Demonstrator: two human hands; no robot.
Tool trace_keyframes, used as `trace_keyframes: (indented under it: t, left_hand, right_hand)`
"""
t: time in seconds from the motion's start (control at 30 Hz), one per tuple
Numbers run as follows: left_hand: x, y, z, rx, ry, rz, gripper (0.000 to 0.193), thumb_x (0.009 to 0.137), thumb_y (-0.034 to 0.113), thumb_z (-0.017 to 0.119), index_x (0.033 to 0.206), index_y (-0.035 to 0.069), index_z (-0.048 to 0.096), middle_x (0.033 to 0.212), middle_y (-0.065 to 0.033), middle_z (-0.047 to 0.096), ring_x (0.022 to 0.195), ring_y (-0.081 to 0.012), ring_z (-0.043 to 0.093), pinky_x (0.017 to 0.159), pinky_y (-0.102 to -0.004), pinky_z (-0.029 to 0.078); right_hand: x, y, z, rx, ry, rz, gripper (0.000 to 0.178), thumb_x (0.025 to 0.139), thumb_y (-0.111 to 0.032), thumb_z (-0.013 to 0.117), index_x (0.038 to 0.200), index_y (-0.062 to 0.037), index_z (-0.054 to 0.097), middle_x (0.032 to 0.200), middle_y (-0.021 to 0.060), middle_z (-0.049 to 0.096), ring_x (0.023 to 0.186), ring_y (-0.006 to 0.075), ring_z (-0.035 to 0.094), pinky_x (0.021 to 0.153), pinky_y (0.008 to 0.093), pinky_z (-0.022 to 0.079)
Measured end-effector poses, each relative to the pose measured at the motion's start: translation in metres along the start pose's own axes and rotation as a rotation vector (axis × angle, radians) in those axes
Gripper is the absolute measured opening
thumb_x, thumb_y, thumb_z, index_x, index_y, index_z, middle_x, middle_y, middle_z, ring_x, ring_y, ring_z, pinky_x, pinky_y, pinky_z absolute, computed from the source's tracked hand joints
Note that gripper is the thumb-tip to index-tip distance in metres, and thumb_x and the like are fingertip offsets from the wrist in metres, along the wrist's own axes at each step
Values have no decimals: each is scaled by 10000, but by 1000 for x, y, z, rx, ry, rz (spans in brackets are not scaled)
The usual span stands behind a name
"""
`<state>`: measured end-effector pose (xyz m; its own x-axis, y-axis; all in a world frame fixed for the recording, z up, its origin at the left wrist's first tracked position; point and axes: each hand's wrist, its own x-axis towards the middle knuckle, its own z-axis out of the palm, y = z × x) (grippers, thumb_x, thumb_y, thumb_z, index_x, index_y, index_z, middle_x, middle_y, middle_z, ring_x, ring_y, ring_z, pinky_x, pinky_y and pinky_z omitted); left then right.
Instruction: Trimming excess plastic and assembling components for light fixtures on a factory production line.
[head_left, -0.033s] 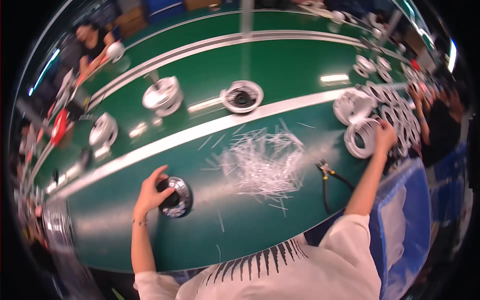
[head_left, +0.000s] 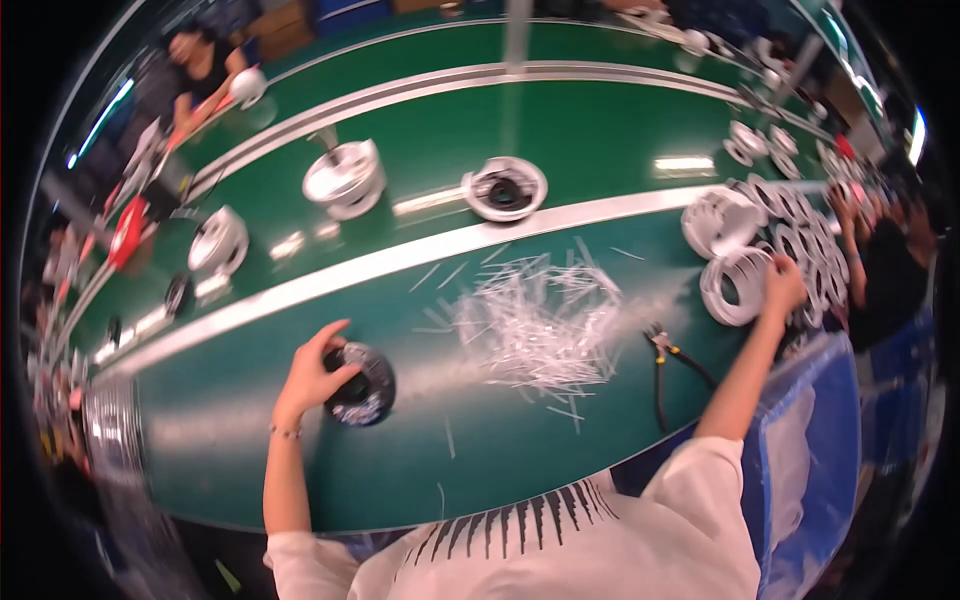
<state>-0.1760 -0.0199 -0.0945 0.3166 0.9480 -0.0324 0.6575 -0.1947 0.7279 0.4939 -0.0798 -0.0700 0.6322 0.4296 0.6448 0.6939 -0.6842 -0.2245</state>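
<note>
My left hand [head_left: 312, 375] is closed on a dark, shiny ring-shaped part [head_left: 376, 388], its thumb over the middle opening and its fingers at the far rim. That part is at the left of the green work table [head_left: 240, 440]. Out to the right, my right hand [head_left: 786, 288] grips the right edge of a white ring-shaped housing [head_left: 716, 290]; its fingertips are partly hidden. Right behind this housing sits a deeper white round housing [head_left: 708, 222]. Between my hands lies a loose heap of thin, clear-white strips [head_left: 545, 325].
Cutting pliers [head_left: 660, 360] with black-and-yellow handles lie right of the heap. Many white rings [head_left: 805, 240] stack at the far right. A blue bin [head_left: 835, 420] with a plastic liner stands beside my right arm. Beyond the metal rail [head_left: 420, 250], white housings [head_left: 345, 180] sit on a green belt. Co-workers sit nearby.
The whole view has shifted slightly, so the scene appears further right. The dark ring looks a little more tilted in my left hand. My right hand stays at the white ring-shaped housing.
</note>
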Motion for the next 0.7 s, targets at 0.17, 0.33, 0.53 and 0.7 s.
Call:
trace_keyframes:
  t: [0.17, 0.33, 0.53, 0.7]
  left_hand:
    - [-19, -22, 8, -456, 135, -74, 285, 733, 13, 603, 1002, 0, 512, 901, -64, 582, 851, -118, 546, 774, -245, 442]
    - [-34, -32, 29, -1121, 490, -166, 199, 797, 13, 551, 979, 3, 473, 885, -52, 584, 785, -92, 555, 687, -203, 459]
    - [-42, -16, 27, -1264, 471, -201, 214, 836, 55, 497, 1031, 37, 410, 937, -95, 589, 803, -140, 591, 636, -251, 497]
    - [-40, -13, 33, -1361, 453, -74, 345, 821, 21, 505, 1103, 56, 310, 1063, -118, 508, 911, -181, 557, 744, -328, 499]
  right_hand:
    - [3, -4, -43, 169, 131, -77, 167, 728, -215, 608, 845, -105, 654, 762, 87, 640, 682, 203, 610, 636, 309, 463]
    - [-63, -97, -153, 645, 163, -185, 151, 761, -99, 630, 874, 0, 636, 733, 54, 614, 633, 98, 553, 590, 214, 442]
    - [-217, -215, -178, 959, -806, -745, 129, 647, 17, 636, 771, -16, 620, 714, 104, 613, 533, 183, 577, 488, 257, 455]
    - [-271, -227, -168, 877, -956, -600, 170, 667, -7, 617, 836, -14, 595, 720, 92, 572, 420, 168, 537, 424, 264, 429]
